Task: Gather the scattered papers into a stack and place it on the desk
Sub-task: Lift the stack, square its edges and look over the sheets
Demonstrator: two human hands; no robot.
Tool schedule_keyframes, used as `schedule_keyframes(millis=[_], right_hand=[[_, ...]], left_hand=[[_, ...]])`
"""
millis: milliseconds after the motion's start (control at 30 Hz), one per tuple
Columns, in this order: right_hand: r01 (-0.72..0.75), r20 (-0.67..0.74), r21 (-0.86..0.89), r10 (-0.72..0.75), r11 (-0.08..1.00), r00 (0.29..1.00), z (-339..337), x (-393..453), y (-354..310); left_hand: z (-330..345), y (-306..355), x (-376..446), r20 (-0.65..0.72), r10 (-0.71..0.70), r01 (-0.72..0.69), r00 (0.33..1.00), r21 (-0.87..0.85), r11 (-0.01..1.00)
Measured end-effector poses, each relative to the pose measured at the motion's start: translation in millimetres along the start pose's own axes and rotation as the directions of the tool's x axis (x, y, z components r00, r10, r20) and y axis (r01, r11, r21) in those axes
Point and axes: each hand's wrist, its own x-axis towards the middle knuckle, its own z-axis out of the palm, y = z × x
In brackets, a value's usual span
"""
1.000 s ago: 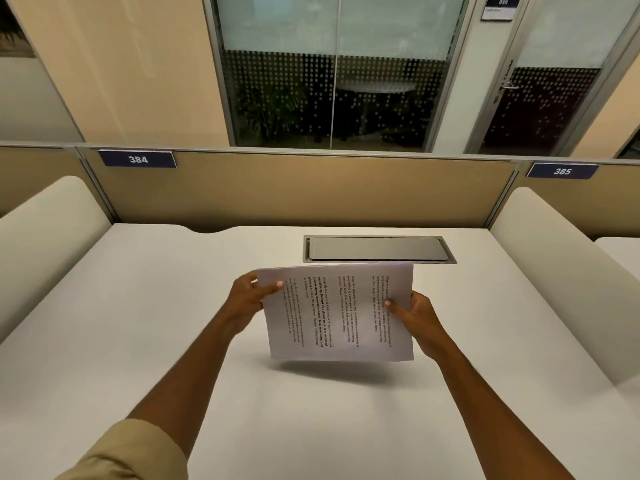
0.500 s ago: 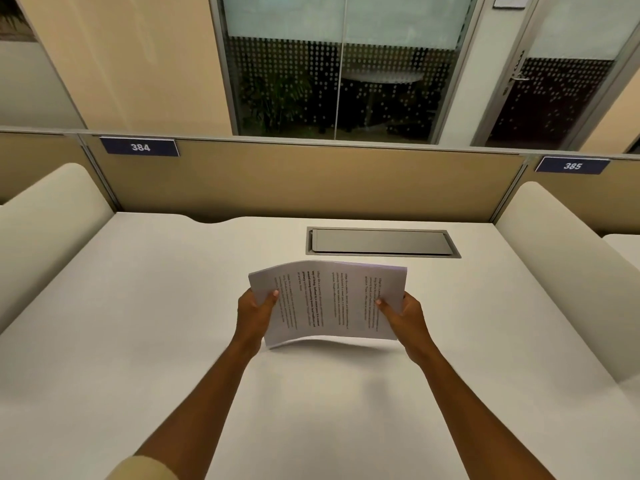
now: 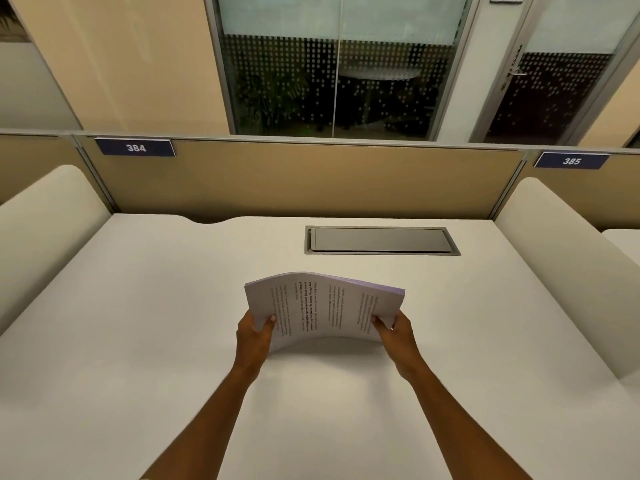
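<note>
I see the wide white laminate desk (image 3: 145, 341) filling most of the head view, with a tan fabric partition panel (image 3: 294, 181) along its far edge. Cream padded side dividers (image 3: 45, 220) flank the desk. Beyond the partition stands a glass wall with a dotted frosted film (image 3: 332, 74); a plant shows dimly behind it. Set into the desk, just in front of the partition, I note a grey rectangular recessed cable hatch (image 3: 381, 240), lid shut, contents hidden. Blue number plates reading 384 (image 3: 135, 147) and 385 (image 3: 571, 161) sit on the partition's top edge.

Nearer me than the hatch, the stack of white printed paper sheets (image 3: 325, 306) arches upward in the middle. My left hand (image 3: 254, 336) grips its left edge, thumb on top; my right hand (image 3: 396, 332) grips its right edge likewise. I cannot tell whether the stack's near edge touches the desk.
</note>
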Motion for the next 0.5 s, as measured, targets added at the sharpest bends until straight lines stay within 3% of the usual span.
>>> schedule_keyframes(millis=[267, 500], right_hand=[[0.028, -0.014, -0.026, -0.028, 0.999, 1.0, 2, 2, -5], [-0.01, -0.014, -0.051, 0.009, 0.999, 1.0, 1, 0, 10]], left_hand=[[-4, 6, 9, -0.02, 0.035, -0.035, 0.999, 0.005, 0.999], [-10, -11, 3, 0.031, -0.048, 0.045, 0.998, 0.096, 0.994]])
